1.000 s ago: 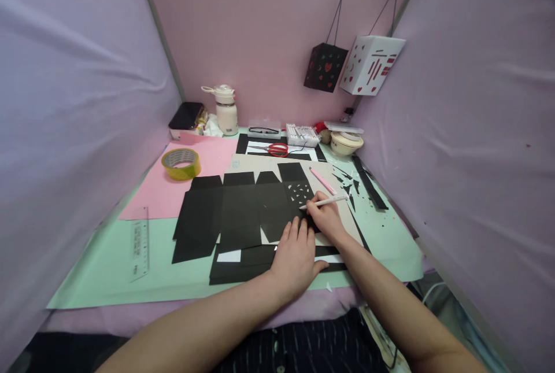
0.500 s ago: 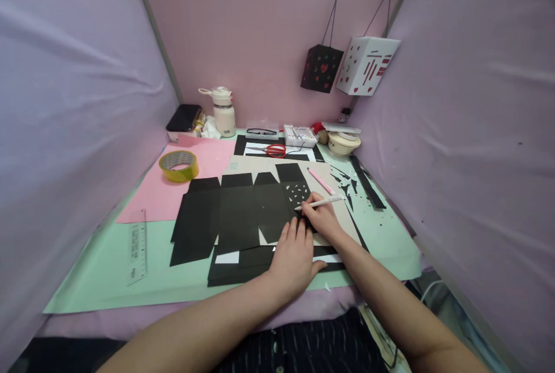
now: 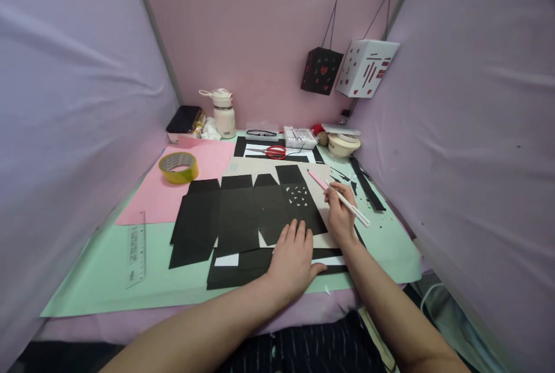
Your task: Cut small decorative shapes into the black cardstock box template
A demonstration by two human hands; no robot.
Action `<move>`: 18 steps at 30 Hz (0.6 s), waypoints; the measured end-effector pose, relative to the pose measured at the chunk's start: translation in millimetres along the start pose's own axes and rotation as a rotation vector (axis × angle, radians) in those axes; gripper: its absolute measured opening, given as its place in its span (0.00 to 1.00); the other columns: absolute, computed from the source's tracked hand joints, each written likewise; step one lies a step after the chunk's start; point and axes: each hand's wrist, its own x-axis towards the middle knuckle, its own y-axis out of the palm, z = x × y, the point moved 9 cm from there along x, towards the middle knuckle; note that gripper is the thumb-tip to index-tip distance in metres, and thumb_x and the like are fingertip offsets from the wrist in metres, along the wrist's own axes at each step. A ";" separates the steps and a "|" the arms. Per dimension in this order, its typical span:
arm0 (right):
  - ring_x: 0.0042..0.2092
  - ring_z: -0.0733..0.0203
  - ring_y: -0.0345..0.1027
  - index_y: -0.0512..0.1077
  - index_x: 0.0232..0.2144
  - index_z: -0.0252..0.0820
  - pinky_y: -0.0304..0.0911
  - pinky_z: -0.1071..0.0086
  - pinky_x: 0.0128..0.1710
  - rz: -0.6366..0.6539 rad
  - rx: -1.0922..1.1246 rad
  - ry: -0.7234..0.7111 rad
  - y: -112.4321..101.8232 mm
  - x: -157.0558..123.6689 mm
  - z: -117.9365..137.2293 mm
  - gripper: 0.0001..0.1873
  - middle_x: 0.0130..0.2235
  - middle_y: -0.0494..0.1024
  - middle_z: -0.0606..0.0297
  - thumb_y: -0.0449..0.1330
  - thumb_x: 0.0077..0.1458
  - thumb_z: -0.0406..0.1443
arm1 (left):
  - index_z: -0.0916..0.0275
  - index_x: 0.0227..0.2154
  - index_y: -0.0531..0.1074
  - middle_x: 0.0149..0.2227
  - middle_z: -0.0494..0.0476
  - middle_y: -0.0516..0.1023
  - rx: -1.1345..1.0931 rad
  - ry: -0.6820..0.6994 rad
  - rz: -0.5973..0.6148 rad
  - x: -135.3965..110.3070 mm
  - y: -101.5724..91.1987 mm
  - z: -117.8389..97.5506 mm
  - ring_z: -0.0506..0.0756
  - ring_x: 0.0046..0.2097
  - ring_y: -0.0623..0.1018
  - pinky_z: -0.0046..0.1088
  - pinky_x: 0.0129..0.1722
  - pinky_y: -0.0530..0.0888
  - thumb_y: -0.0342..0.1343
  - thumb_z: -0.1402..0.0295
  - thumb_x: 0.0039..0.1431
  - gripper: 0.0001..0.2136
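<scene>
My left hand lies flat on the lower right part of a black folded-box cutout, its fingers stretched out. Small cut-out shapes show pale in the cutout's right panel. To the right of that panel, my right hand is closed around a slim white pen, which slants down to the right. The pen's front end is close to a pink pen-shaped tool on the pale board. My right hand hides part of both.
Yellow tape rests on pink paper, with a clear ruler below. Red-handled scissors, a marker box and a white bottle stand behind. Black scraps lie right. Two paper lanterns hang above.
My right hand has moved right, off the cut-out panel, and the white pen has swung round with its tip lifted away. My left hand stays in place.
</scene>
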 end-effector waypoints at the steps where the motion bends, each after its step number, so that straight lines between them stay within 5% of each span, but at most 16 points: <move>1: 0.29 0.62 0.65 0.67 0.39 0.42 0.64 0.67 0.34 0.030 -0.006 -0.002 1.4 0.7 -0.7 0.11 0.29 0.71 0.66 0.51 0.59 0.42 | 0.68 0.55 0.63 0.60 0.72 0.61 -0.044 0.001 -0.027 -0.1 -5.8 0.7 0.68 0.63 0.58 0.49 0.59 0.57 0.50 0.48 0.58 0.30; 6: 0.41 0.56 0.71 0.67 0.49 0.45 0.66 0.60 0.43 0.277 -0.057 -0.191 18.6 -13.2 17.8 0.16 0.42 0.76 0.59 0.51 0.59 0.37 | 0.64 0.49 0.62 0.50 0.65 0.70 -0.632 -0.122 -0.126 2.1 -29.9 22.4 0.60 0.51 0.71 0.40 0.50 0.69 0.48 0.56 0.62 0.19; 11: 0.51 0.54 0.67 0.63 0.57 0.50 0.65 0.58 0.49 0.610 -0.123 -0.463 41.2 -45.2 50.0 0.23 0.51 0.73 0.58 0.49 0.59 0.34 | 0.61 0.43 0.60 0.26 0.49 0.70 -1.257 -0.323 0.071 8.8 -0.3 33.9 0.50 0.25 0.71 0.25 0.25 0.68 0.46 0.56 0.62 0.14; 13: 0.49 0.56 0.69 0.61 0.58 0.50 0.65 0.60 0.47 0.596 -0.115 -0.420 38.5 -31.2 44.5 0.24 0.51 0.73 0.59 0.47 0.60 0.34 | 0.61 0.36 0.61 0.20 0.43 0.62 -1.245 -0.333 0.095 9.6 3.8 34.3 0.48 0.21 0.65 0.23 0.23 0.63 0.44 0.58 0.63 0.11; 15: 0.44 0.57 0.71 0.56 0.60 0.47 0.66 0.61 0.43 0.424 -0.165 -0.271 25.6 5.0 21.9 0.25 0.48 0.75 0.58 0.48 0.60 0.36 | 0.60 0.30 0.61 0.19 0.44 0.60 -1.080 -0.287 0.041 9.5 -3.1 35.8 0.48 0.22 0.64 0.24 0.25 0.63 0.43 0.60 0.64 0.11; 18: 0.38 0.53 0.70 0.67 0.49 0.42 0.63 0.61 0.37 0.379 -0.442 -0.107 27.3 54.0 -23.3 0.19 0.38 0.77 0.57 0.55 0.55 0.41 | 0.60 0.27 0.62 0.24 0.48 0.65 -0.710 -0.140 0.017 8.0 -13.7 27.5 0.51 0.27 0.67 0.27 0.30 0.66 0.42 0.62 0.64 0.12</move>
